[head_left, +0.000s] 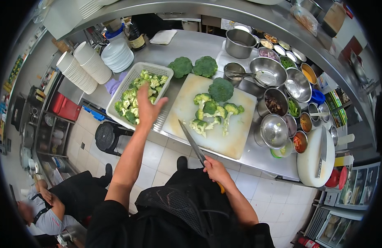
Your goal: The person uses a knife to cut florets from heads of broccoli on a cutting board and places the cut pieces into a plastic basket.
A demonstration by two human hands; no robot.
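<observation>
My left hand [147, 105] is spread over the right part of a white perforated plastic basket [116, 108], with nothing visible in its fingers. Cut broccoli florets [129, 97] fill much of that basket. In my right hand [216, 169] is a kitchen knife [192, 141] with an orange handle end; its blade points up and left, the tip at the front left of a white cutting board [181, 102]. Several cut florets [209, 110] lie on the board's middle. A whole broccoli head [221, 89] sits behind them, and two more heads [192, 66] stand beyond the board.
Steel bowls [268, 72] and small ingredient containers crowd the right side. A cleaver [321, 152] lies on a thick round chopping block [308, 158]. Stacked white tubs [87, 65] and plates [116, 55] stand left. A black stool [108, 138] is below; a person [51, 204] sits lower left.
</observation>
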